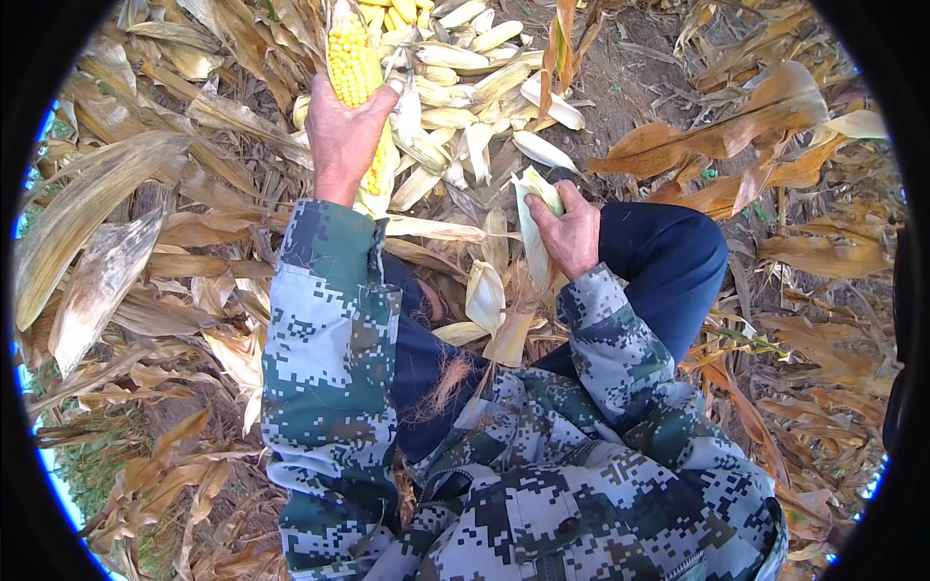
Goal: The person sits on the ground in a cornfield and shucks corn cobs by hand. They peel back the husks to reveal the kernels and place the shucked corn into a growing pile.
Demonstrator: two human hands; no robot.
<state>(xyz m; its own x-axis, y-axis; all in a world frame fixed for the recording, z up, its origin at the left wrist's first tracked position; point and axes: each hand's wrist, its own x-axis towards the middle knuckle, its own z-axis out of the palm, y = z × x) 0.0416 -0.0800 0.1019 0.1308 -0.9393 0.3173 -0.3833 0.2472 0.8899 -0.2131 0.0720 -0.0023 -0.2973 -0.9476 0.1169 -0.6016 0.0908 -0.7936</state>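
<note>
Stretched out to the far left, my left hand (346, 136) is wrapped round an ear of corn (351, 60). Yellow kernels show above the thumb, and more kernels with pale husk hang out below the hand. My right hand (567, 230), in front of my bent right knee, is closed on a strip of pale green corn husk (532, 228) that droops from the fingers. The two hands are well apart. Beyond and between them lies a heap of corn ears (455, 92), most still in whitish husks, with several bare yellow ears (397, 14) at its far edge.
Dry corn leaves (145, 223) cover the ground on the left, and brown curled leaves (722, 126) stand up on the right. Loose husks (484, 295) lie between my legs. Bare soil (630, 82) shows beside the heap. Corn silk (446, 387) clings to my left trouser leg.
</note>
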